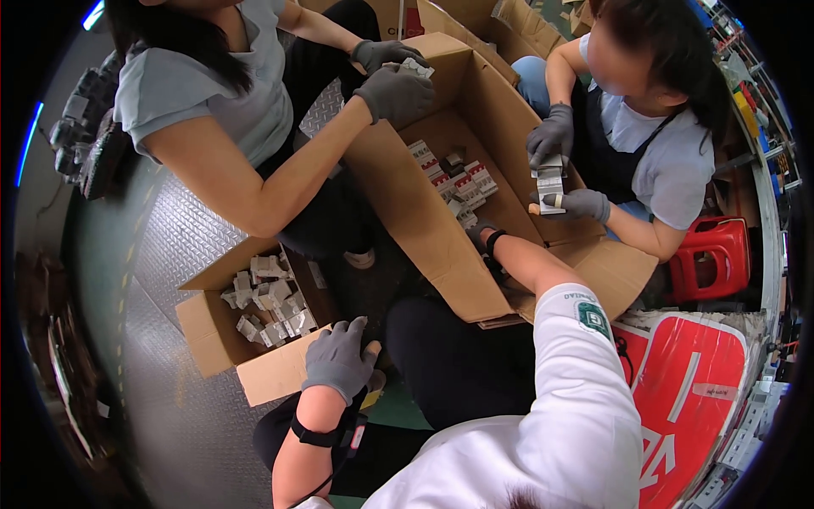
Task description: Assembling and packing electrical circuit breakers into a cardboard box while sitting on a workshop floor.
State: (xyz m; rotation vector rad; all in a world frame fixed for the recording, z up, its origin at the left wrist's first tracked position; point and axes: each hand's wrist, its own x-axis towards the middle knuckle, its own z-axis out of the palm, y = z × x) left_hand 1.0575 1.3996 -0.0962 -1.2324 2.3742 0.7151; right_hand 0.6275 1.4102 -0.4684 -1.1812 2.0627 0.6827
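My left hand (339, 360), in a grey glove, lies beside the flap of a small cardboard box (275, 360), fingers stretched out and holding nothing I can see. My right hand (482, 235), gloved too, reaches down inside a large cardboard box (407, 216). It is next to white circuit breakers (465, 188) with red switches, heaped on the bottom of that box. The wall of the box and my wrist hide its fingers. More white breaker-like blocks (270, 297) lie jumbled in the small box.
Across the large box at left, a person's gloved hands (394, 89) hold a small white block. At right, another person's gloved hands (560, 170) hold a stack of pale blocks. A red plastic stool (710, 259) and a red sign board (691, 407) stand at right.
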